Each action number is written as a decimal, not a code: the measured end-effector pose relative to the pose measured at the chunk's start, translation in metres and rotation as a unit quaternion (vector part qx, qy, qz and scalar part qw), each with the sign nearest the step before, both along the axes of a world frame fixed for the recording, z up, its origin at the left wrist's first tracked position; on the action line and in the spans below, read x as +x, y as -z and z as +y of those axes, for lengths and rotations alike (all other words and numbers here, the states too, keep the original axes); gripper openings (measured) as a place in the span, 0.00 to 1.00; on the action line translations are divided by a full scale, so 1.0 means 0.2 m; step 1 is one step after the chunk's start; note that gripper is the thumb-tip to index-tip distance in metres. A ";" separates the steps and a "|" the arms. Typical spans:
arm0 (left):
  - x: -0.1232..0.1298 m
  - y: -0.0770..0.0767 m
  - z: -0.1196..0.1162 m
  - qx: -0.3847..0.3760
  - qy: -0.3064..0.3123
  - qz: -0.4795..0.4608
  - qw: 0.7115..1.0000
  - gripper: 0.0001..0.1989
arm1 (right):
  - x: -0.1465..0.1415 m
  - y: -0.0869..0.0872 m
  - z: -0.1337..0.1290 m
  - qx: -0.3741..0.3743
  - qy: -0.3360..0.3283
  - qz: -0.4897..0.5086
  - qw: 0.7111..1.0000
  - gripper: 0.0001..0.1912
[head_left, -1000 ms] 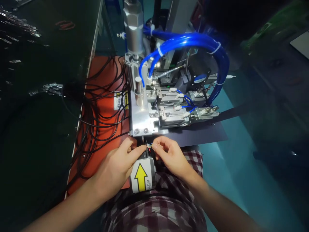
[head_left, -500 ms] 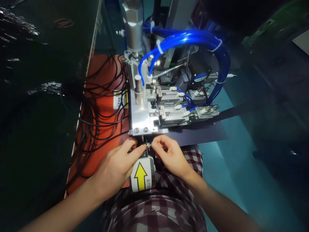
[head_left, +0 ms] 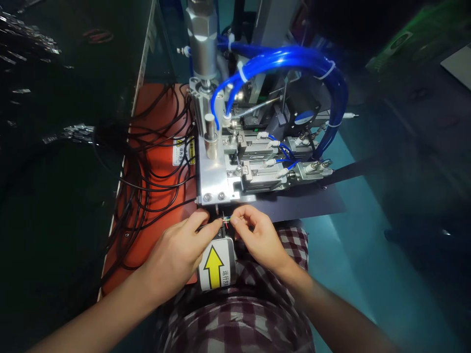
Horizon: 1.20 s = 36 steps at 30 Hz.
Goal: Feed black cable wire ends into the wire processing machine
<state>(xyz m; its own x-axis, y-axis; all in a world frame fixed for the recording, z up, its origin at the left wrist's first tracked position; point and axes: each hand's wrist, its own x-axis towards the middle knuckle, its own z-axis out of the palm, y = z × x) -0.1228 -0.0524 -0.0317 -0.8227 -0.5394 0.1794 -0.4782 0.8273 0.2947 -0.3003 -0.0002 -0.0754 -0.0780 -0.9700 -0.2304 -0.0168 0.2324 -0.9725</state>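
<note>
Small coloured wires [head_left: 226, 221] with a tiny light-coloured part lie between my fingertips, just below the front edge of the metal machine [head_left: 217, 182]. My left hand [head_left: 184, 247] is curled, its thumb and index finger at the left end of the tiny part; what they grip, if anything, is too small to name. My right hand [head_left: 260, 235] pinches the coloured wires from the right with thumb and index finger. Under my left fingertips is a dark block, and nearer to me a white cover bears a yellow arrow [head_left: 214, 267].
Black cables [head_left: 147, 166] spread over the orange plate [head_left: 176, 196] at left. Thick blue hoses [head_left: 294, 56] arch over small metal cylinders [head_left: 262, 174]. A dark flat plate [head_left: 305, 203] extends right of the machine. Checked cloth [head_left: 235, 318] covers my lap.
</note>
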 end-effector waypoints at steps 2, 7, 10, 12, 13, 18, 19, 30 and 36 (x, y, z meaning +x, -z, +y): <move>0.01 0.00 0.00 -0.001 0.002 -0.010 1.000 0.16 | 0.00 -0.01 0.00 0.011 -0.002 0.001 1.000 0.10; 0.01 0.00 0.01 -0.049 0.021 -0.057 0.997 0.18 | 0.01 -0.04 0.00 -0.003 0.005 0.113 0.994 0.09; 0.00 -0.03 0.01 -0.077 0.033 -0.068 0.994 0.17 | 0.01 -0.05 0.00 -0.003 0.007 0.167 0.986 0.10; -0.01 -0.04 0.01 -0.073 0.034 -0.087 0.993 0.19 | 0.01 -0.05 -0.01 0.010 0.006 0.160 0.987 0.10; -0.01 -0.04 0.00 -0.065 0.033 -0.093 0.993 0.19 | 0.00 -0.04 -0.01 0.025 -0.001 0.134 0.991 0.10; 0.00 -0.03 -0.01 -0.035 0.033 -0.060 0.997 0.19 | -0.03 -0.03 0.01 0.080 0.010 0.028 0.996 0.13; 0.00 -0.02 -0.02 -0.036 0.034 -0.054 0.997 0.18 | -0.03 -0.03 0.01 0.060 0.026 0.040 0.997 0.13; 0.01 -0.01 -0.01 -0.036 0.032 -0.031 0.998 0.15 | 0.05 0.01 0.00 -0.005 0.062 0.038 0.997 0.12; 0.01 -0.01 -0.01 -0.043 0.033 -0.040 0.998 0.14 | 0.05 0.00 0.02 -0.087 0.066 0.136 0.985 0.09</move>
